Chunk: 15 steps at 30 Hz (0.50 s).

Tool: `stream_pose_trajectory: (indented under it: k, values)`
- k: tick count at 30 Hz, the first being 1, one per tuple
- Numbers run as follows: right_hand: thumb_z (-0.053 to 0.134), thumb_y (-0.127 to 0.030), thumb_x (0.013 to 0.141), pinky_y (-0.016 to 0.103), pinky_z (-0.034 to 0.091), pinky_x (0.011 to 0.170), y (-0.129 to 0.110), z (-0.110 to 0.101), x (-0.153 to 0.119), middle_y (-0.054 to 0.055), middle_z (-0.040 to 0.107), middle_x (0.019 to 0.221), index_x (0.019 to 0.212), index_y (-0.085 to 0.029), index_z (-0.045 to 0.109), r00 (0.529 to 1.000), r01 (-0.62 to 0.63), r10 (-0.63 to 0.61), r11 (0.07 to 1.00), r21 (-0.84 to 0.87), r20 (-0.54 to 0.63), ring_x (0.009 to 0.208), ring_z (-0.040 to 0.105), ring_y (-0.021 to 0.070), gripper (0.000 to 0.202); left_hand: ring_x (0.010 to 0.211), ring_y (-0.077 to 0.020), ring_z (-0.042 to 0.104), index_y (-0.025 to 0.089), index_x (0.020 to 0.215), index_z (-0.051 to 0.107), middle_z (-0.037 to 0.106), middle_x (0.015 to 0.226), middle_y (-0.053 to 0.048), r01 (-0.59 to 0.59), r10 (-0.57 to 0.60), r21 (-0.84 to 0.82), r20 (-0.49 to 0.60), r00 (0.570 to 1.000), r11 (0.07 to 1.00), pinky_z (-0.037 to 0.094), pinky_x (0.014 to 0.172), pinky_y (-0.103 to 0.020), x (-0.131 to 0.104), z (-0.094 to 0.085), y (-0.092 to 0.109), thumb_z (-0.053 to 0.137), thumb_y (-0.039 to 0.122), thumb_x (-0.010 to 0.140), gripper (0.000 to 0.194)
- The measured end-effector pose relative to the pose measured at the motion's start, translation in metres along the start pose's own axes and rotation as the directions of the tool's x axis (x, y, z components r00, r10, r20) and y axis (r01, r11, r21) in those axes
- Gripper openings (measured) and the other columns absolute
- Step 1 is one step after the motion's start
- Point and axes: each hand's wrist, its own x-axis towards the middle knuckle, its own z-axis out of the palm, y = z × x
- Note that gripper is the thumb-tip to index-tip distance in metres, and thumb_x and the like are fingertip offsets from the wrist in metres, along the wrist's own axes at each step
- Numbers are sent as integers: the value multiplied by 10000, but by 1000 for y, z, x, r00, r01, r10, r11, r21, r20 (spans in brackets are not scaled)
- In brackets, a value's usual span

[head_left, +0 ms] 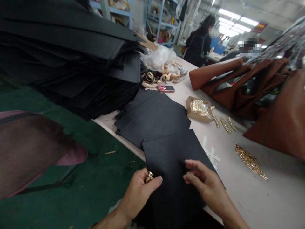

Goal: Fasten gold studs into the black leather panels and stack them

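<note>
My left hand (140, 190) is closed around a small gold metal piece (149, 177), part of which shows between thumb and curled fingers. It is over the left edge of a black leather-like panel (176, 152). My right hand (206, 183) hovers over the same panel, thumb and fingers curved and a little apart, with nothing visible between them. Behind this panel lies a fanned pile of black panels (157, 116). Gold chain pieces (250, 161) lie on the table to the right, and short gold strips (225, 125) are beside a cardboard box (202, 118) of gold parts.
Large stacked black sheets (95, 54) rise at the left. Brown bags (269, 111) line the right side of the pale table (281, 190). A red phone (166, 88) lies near plastic and straps. A covered seat (30, 152) stands lower left; people are in the background.
</note>
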Motion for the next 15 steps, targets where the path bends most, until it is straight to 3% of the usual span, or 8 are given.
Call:
stream_pose_trajectory:
  k: [2,5,8,11,13,15]
  values:
    - [714,-343,823,287,558,720,5,2,-2,24,693,856,1063,-197,662,998,-56,59,993,104,-30,745,676,161,285,653,-142,590,192,860,686,668,734,3,35,-28,-99,75,997,994,487,642,-244,-1,5,-4,745,331,791,166]
    - [754,-333,791,248,513,680,9,4,-4,4,684,792,906,-190,690,996,-78,84,985,153,-31,715,632,133,195,766,-159,634,241,1111,669,710,925,-17,81,-44,-222,169,985,972,516,792,-307,-1,11,-7,749,266,798,324]
    - [745,-296,794,228,485,666,8,9,-2,-10,684,779,874,-196,702,998,-44,50,985,165,-37,702,601,113,135,775,-153,635,228,1144,676,712,950,-33,96,-49,-215,213,976,972,515,817,-300,0,18,-6,747,263,808,346]
    - [707,-272,816,241,491,686,3,14,2,-4,698,794,912,-196,704,1000,-23,24,985,172,-4,723,610,124,123,628,-111,590,198,1073,714,691,800,-16,116,-83,-189,176,981,975,505,641,-220,3,23,-4,752,295,797,295]
    - [686,-261,822,246,491,682,-1,16,6,-5,697,784,903,-193,702,1000,-20,22,990,138,-10,717,612,127,107,450,-50,453,197,1052,719,649,691,18,133,-119,-153,100,988,979,378,429,-154,4,25,-3,776,311,764,315]
    - [678,-252,815,248,491,682,-5,15,10,-7,695,778,871,-193,698,999,-16,18,996,88,-32,721,621,133,84,363,-11,297,210,1086,703,620,643,44,148,-143,-109,53,988,983,209,324,-137,4,26,-3,785,335,751,367]
